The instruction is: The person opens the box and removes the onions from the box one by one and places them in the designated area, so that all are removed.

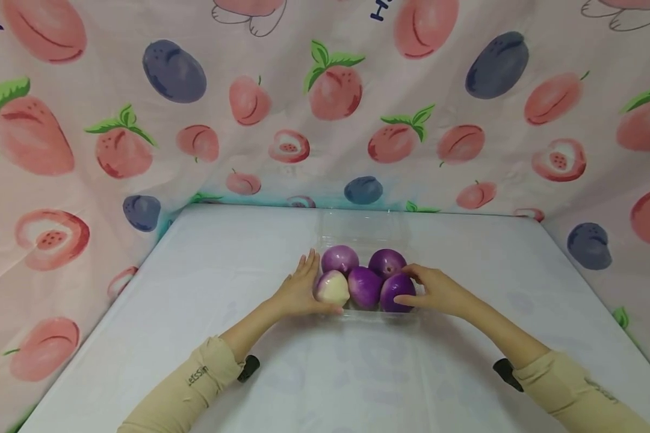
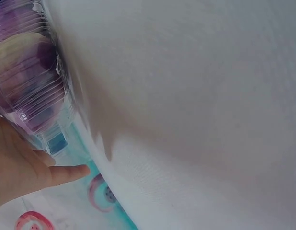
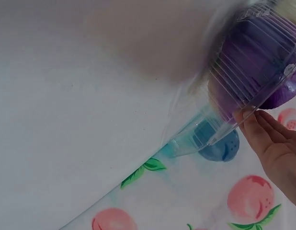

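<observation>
A clear plastic box (image 1: 368, 316) holds several glossy purple onions (image 1: 365, 287), its clear lid (image 1: 363, 227) folded back behind it. One pale onion (image 1: 333, 288), cream with purple edges, lies front left. My left hand (image 1: 301, 291) rests along the box's left side with its fingers straight and its thumb across the front. Around the front right onion (image 1: 392, 290) my right hand (image 1: 436, 291) has its thumb in front and its fingers behind. In the right wrist view, the right hand's fingers (image 3: 256, 129) reach over the box's rim.
The box stands on a white-covered table (image 1: 238, 252). Behind and at both sides hangs a fruit-printed cloth (image 1: 303, 66). Black wrist devices sit under both sleeves, the left device (image 1: 248, 368) and the right device (image 1: 507, 374).
</observation>
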Motion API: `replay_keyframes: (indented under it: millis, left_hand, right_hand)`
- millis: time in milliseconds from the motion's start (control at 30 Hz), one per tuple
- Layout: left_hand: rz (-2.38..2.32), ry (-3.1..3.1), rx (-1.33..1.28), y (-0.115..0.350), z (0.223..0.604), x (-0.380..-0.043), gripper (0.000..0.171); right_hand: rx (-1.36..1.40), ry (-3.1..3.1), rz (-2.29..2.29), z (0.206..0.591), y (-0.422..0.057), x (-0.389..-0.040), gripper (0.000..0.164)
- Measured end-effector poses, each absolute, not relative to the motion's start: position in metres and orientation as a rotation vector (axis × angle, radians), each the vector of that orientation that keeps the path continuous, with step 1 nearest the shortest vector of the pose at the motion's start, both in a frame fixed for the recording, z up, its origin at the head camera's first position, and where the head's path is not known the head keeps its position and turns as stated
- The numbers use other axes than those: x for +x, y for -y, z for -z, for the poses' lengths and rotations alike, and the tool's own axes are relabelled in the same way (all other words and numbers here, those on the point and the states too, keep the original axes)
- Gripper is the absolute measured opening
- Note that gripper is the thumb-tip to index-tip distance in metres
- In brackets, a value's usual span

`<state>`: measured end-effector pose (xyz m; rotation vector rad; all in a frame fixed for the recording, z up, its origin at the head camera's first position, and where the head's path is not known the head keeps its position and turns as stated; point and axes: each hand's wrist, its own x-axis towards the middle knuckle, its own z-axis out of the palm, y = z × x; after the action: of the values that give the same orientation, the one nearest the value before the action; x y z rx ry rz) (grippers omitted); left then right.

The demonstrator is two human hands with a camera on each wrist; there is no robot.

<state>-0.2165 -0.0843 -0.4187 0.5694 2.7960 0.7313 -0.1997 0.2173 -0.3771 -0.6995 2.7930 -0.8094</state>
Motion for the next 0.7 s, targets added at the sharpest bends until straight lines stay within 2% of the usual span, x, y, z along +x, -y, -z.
replay_keyframes:
  millis: [467,700]
  left_hand:
    - [-0.750,-2.780,0.582,0.0844,0.4182,-0.2163,0.125]
    - [-0.733,-2.784,0.569,0.0843,0.4184,-0.2143,0.123]
  right_hand:
    - [-0.625,-2.898,0.712,0.3808,-0.2114,-0.1957,0.065]
    - [-0.681,-2.938,0.625,0.3826,-0.2086,-0.1962,0.068]
